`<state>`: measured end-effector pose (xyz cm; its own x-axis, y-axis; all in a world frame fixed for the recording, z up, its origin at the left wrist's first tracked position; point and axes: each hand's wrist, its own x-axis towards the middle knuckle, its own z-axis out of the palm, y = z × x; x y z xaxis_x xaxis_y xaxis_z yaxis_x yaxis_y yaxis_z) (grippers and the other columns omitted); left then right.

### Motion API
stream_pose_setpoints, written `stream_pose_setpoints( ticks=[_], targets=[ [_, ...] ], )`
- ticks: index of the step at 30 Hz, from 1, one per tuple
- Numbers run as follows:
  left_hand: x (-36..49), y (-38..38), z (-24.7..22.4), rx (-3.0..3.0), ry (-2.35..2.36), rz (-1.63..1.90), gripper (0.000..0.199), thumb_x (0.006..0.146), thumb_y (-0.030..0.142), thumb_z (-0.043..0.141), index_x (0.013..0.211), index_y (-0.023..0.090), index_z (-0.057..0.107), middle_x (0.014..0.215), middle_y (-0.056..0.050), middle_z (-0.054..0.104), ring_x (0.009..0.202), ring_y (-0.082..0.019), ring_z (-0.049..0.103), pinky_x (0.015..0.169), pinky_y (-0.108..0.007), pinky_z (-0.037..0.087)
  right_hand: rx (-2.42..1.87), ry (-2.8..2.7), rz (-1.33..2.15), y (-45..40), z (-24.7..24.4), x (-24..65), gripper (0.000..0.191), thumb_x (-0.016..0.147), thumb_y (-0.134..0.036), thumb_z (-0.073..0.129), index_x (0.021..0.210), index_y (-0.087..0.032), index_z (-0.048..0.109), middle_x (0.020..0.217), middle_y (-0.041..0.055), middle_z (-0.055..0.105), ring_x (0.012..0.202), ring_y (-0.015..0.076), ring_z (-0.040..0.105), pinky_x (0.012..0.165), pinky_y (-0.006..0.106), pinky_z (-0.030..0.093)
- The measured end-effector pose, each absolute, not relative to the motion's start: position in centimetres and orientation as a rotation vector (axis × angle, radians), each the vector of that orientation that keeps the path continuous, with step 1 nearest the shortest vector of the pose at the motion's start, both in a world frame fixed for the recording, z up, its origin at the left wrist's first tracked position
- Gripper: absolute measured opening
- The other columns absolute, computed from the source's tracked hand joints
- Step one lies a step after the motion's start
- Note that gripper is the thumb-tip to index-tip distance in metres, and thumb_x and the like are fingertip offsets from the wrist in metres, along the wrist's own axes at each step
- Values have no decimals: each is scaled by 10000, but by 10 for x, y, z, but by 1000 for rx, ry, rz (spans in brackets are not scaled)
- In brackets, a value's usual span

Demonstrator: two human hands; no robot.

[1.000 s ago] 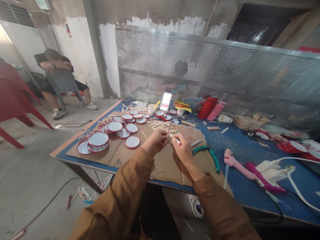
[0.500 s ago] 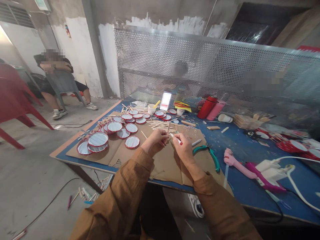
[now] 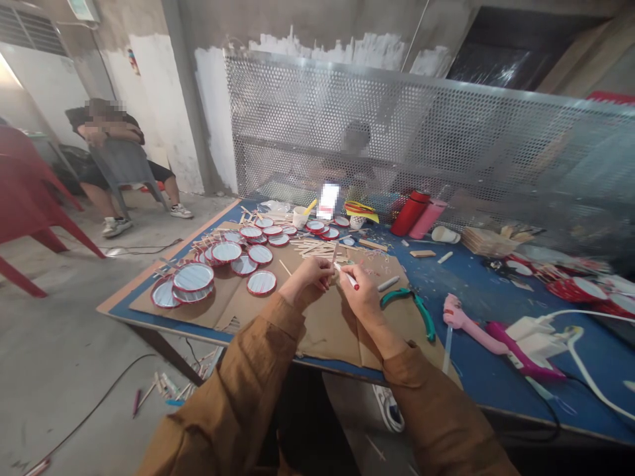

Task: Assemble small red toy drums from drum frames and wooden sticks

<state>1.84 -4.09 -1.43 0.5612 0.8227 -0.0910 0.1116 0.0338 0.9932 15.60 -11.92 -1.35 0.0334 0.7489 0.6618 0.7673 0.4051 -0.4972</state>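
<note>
My left hand [image 3: 308, 280] is closed on a flat wooden stick [image 3: 334, 252], pinched upright between thumb and fingers. In my right hand [image 3: 363, 295] is a white marker pen [image 3: 352, 281] with a red end, and its tip meets or nearly meets the stick; I cannot tell which. Both hands are above a sheet of brown cardboard [image 3: 322, 334]. Just beyond them lies a pile of loose wooden sticks [image 3: 315, 248]. To the left are several round red-rimmed discs with whitish faces, one disc [image 3: 262, 282] nearest my left hand.
Teal-handled pliers [image 3: 421, 314] and a grey pen-like piece [image 3: 387, 283] lie right of my hands. Farther right is a pink glue gun [image 3: 469, 320] near white plugs and cables. A phone [image 3: 328, 201], a paper cup [image 3: 300, 217] and a red bottle [image 3: 409, 212] stand behind. One person [image 3: 112, 132] sits at left.
My right hand has shifted slightly left, bringing the marker pen closer to the stick. My left hand stays almost in place, still holding the stick.
</note>
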Motion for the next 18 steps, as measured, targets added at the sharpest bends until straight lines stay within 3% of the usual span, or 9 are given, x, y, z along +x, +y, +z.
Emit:
stream_pose_setpoints(
  ticks=[8, 18],
  targets=[
    [18, -42, -14, 1449, 855, 674, 125, 811, 115, 541, 688, 121, 523, 451, 27, 525, 406, -80, 530, 454, -192, 466, -1326, -1707, -243, -118, -13, 157, 147, 859, -262, 485, 845, -205, 620, 760, 46, 666, 718, 191, 610, 688, 294, 451],
    [17, -40, -16, 1476, 814, 668, 120, 803, 133, 558, 687, 117, 534, 477, 22, 530, 411, -76, 520, 457, -193, 467, -1234, -1814, -124, -115, -15, 158, 116, 854, -227, 497, 864, -212, 611, 834, 50, 651, 798, 198, 612, 740, 304, 462]
  ],
)
